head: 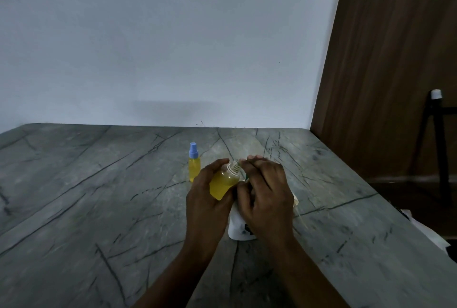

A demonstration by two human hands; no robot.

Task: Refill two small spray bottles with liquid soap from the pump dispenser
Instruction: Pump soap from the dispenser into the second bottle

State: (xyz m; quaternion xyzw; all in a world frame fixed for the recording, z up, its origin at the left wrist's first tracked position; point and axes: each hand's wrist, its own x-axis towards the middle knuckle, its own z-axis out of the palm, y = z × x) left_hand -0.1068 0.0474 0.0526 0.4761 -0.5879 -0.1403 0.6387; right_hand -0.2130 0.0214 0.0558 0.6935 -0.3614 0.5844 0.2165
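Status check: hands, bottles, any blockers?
Left hand grips uncapped spray bottle, tilted, part-full of yellow liquid. Right hand atop pump dispenser, grip unclear. Capped spray bottle stands apart, behind. Nothing blocking.

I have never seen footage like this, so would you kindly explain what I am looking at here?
There is no machine here: a person wears a camera on the head, which looks down at their own two hands. The left hand grips a small uncapped bottle of yellow liquid, tilted. The right hand lies over a white pump dispenser, hiding its top. A second spray bottle, blue-capped and yellow inside, stands upright on the grey table just beyond the hands.
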